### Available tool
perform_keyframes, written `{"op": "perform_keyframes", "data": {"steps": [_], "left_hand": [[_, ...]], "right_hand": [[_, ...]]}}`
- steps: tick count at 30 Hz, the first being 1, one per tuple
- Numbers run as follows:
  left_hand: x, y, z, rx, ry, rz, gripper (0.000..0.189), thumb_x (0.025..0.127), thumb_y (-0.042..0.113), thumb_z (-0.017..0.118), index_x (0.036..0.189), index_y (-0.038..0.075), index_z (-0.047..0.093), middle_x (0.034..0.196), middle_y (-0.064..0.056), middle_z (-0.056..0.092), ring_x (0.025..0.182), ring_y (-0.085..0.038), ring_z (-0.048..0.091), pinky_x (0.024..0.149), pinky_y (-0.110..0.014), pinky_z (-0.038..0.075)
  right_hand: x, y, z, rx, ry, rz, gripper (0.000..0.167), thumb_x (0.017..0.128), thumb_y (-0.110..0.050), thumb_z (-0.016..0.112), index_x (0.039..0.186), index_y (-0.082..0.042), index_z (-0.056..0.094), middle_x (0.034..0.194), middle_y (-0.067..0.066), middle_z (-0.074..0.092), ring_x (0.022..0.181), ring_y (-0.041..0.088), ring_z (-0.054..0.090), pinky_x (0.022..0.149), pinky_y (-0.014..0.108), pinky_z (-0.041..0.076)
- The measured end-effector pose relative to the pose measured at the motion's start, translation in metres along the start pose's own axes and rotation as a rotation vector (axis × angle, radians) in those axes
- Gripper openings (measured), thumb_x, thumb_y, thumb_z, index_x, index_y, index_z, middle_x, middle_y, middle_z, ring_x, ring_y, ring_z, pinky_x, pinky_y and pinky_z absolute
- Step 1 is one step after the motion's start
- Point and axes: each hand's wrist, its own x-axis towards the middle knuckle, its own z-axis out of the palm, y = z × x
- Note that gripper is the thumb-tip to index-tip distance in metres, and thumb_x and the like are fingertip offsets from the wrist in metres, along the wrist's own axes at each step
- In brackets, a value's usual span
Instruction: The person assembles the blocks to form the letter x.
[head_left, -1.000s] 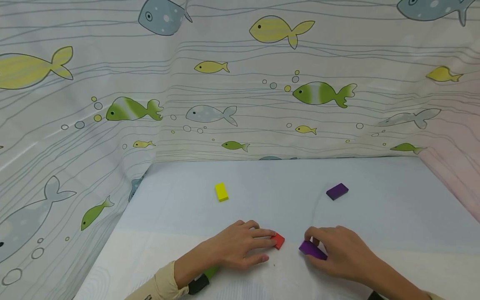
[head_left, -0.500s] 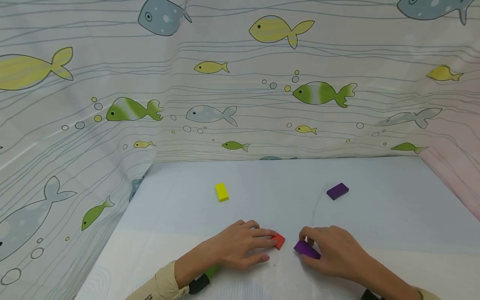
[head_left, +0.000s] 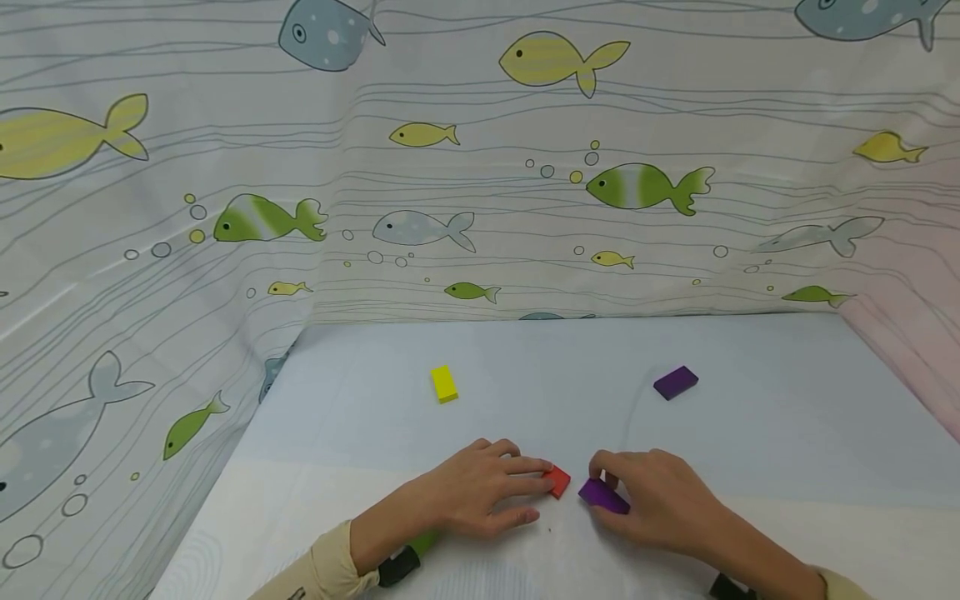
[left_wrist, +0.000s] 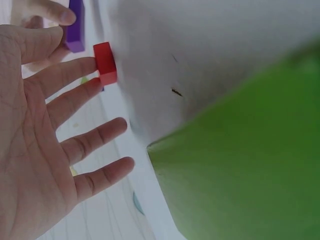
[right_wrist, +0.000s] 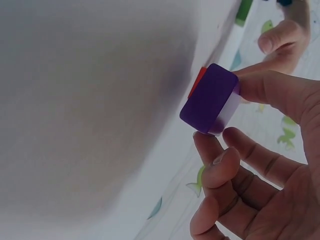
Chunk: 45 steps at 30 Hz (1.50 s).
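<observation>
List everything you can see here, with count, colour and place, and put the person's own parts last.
Yellow block: 1, yellow, far left on table
Far purple block: 1, purple, far right on table
Held purple block: 1, purple, in right hand
Red block: 1, red, at left hand
Green block: 1, green, near side, partly hidden
Table: 1, whitish, beneath the blocks
Fish-print fabric: pieces unclear, mostly white, behind and beside table
Wrist devices: 2, black, one per wrist
Sleeves: 2, beige, on forearms
Left hand: 1, bare, touching red block
Right hand: 1, bare, gripping held purple block
</observation>
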Motion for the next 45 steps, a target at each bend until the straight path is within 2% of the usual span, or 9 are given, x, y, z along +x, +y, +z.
{"op": "perform_keyframes", "data": {"steps": [15, 28, 45], "left_hand": [[0.0, 0.0, 0.0, -0.01, -0.008, -0.004, 0.049, 0.104, 0.049, 0.034, 0.145, 0.029, 0.051, 0.148, 0.01, 0.046, 0.12, -0.016, 0.05, 0.093, -0.037, 0.046], [0.0, 0.0, 0.001, -0.016, 0.001, 0.002, 0.049, 0.104, 0.05, 0.035, 0.145, 0.029, 0.052, 0.148, 0.01, 0.047, 0.118, -0.015, 0.05, 0.092, -0.037, 0.046], [0.0, 0.0, 0.0, 0.01, 0.015, 0.007, 0.049, 0.104, 0.05, 0.035, 0.143, 0.028, 0.053, 0.147, 0.01, 0.048, 0.117, -0.015, 0.051, 0.091, -0.036, 0.046]], "right_hand": [[0.008, -0.003, 0.004, 0.016, -0.057, 0.023, 0.025, 0.077, -0.033, 0.081, 0.094, -0.028, 0.063, 0.075, -0.021, 0.057, 0.056, -0.003, 0.041, 0.052, 0.021, 0.036], [0.009, -0.003, 0.011, 0.056, -0.022, -0.036, 0.025, 0.077, -0.029, 0.081, 0.092, -0.027, 0.061, 0.075, -0.02, 0.057, 0.054, -0.004, 0.04, 0.05, 0.02, 0.035], [0.012, -0.007, 0.013, 0.04, -0.024, -0.046, 0.026, 0.076, -0.027, 0.082, 0.091, -0.026, 0.061, 0.073, -0.02, 0.056, 0.054, -0.004, 0.039, 0.049, 0.019, 0.033]]}}
